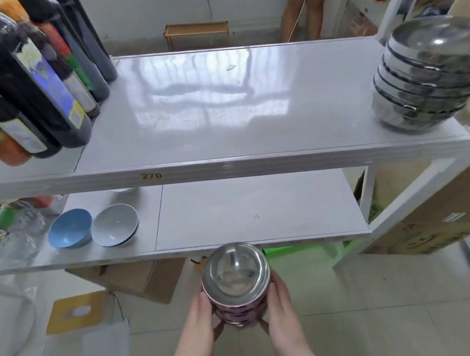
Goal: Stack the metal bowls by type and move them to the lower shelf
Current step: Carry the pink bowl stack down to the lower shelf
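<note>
Here, both hands carry a nested stack of small metal bowls (237, 285) at 6 o'clock in the view, just in front of the front edge of the lower shelf (250, 206) and not yet resting on it. The left hand (198, 316) wraps the stack's left side and the right hand (275, 306) its right side; the fingers of both curl narrowly around and under the pink-banded outer walls, holding the stack upright. A second, already nested stack of larger metal bowls (432, 72) sits at 3 o'clock on the upper shelf (216, 104), near its right end and leaning slightly. Dark bottles (27, 81) crowd the upper shelf at 10 o'clock. On the lower shelf, a blue bowl (70, 228) and a grey bowl (115, 224) lie at 8 o'clock, leaving open surface toward the centre and right. Judged progress: sorting by type appears complete, since two uniform stacks exist; neither has reached the lower shelf. Remaining: set down the small stack, then transfer the larger one.
</note>
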